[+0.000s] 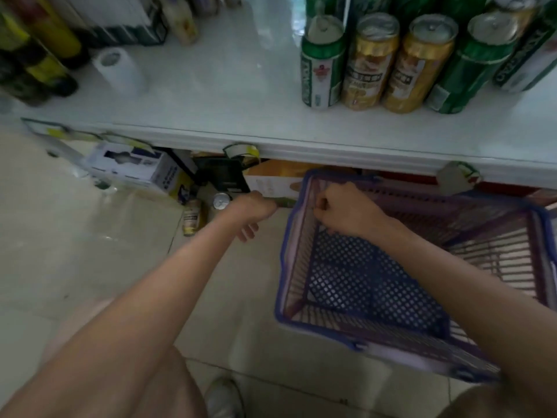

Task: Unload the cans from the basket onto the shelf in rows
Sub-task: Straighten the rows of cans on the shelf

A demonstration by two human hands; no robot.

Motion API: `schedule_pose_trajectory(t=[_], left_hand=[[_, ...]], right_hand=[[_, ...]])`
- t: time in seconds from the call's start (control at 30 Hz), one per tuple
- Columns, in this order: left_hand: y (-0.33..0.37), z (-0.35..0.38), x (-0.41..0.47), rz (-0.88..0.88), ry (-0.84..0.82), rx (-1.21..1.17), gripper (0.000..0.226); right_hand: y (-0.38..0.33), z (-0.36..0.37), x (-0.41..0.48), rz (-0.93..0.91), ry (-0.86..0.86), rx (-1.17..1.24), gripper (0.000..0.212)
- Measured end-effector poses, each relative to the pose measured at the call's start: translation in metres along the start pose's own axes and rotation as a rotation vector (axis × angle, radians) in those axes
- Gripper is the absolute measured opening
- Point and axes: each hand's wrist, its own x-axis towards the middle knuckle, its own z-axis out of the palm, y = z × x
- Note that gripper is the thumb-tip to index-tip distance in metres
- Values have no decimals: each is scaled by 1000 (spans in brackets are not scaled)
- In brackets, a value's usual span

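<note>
Down near the floor [75, 236], just left of the basket [283, 267] and its far corner: left hand [256, 206], fingers curled round what looks like a green can [284, 203], lying sideways below the shelf [241, 101] edge. Too blurred to be sure of the grip. Right hand [346, 211] at the basket's far-left rim, fingers clenched, seemingly on the rim itself. Nothing to be seen on the basket's mesh bottom where it shows; part hidden behind the right forearm.

Handling, as a judgement: probably full, so fairly heavy for its size; stiff round the middle, yet easily dented if squeezed hard or dropped; smooth and likely slippery. Best taken round the mid-body with a full wrap, then turned upright before setting down.

Up on the shelf, to the right: shelf cans [367, 61], green and gold, upright in a front row with more behind. Bare shelf to their left, enough for another place in the row.

Around: a white roll [120, 70] and dark bottles [39, 55] at the shelf's left; below, a white carton [132, 167], a black object [220, 173], a small bottle [191, 217] and a floor can [221, 201] upright just beside the left hand. In the way of a lift: the overhanging shelf edge with its hanging tags [241, 150], right above the hand. Calls for drawing out toward the body first, then up.
</note>
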Motion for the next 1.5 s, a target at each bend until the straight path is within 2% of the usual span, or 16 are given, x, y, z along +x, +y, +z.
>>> schedule_pose_trajectory(t=[0.07,0.17,0.23,0.27,0.37,0.4,0.5,0.53,0.63,0.77,0.87,1.0,1.1,1.23,1.33,1.5], left_hand=[[-24,-19,11,-54,49,31,52],[-80,-39,36,-111,111,13,42],[-123,-47,55,-167,148,0,33],[-143,-51,64,-192,169,22,36],[-182,-61,101,-183,291,61,64],[-189,-61,115,-173,317,23,68],[-197,-50,153,-143,343,-109,86],[-197,-42,165,-132,351,-116,93],[-199,-24,190,-120,414,-97,102],[-213,-19,212,-68,474,-113,88],[-228,-21,218,-15,473,-117,81],[-232,-32,200,8,468,-115,72],[-223,-38,170,56,511,-93,73],[-179,-54,107,115,468,52,74],[-132,-69,45,198,380,242,60],[-62,-76,-47,473,384,334,57]], right_hand=[[-17,15,9,-7,40,-5,33],[-47,47,25,55,70,-13,28],[-70,70,39,32,125,-103,25],[-85,79,47,1,134,-143,23],[-125,108,84,-34,56,-128,13],[-135,120,103,-10,18,-143,29],[-152,161,163,163,-138,-210,95],[-153,173,180,209,-171,-237,107],[-144,204,213,235,-202,-237,113],[-131,220,225,189,-123,-199,93],[-130,200,214,141,-112,-118,84],[-130,139,167,-58,0,35,65],[-129,87,118,-153,39,49,67],[-116,22,48,-181,79,121,75],[-93,-19,0,-169,116,280,75],[-42,-67,-57,-158,337,511,71]])
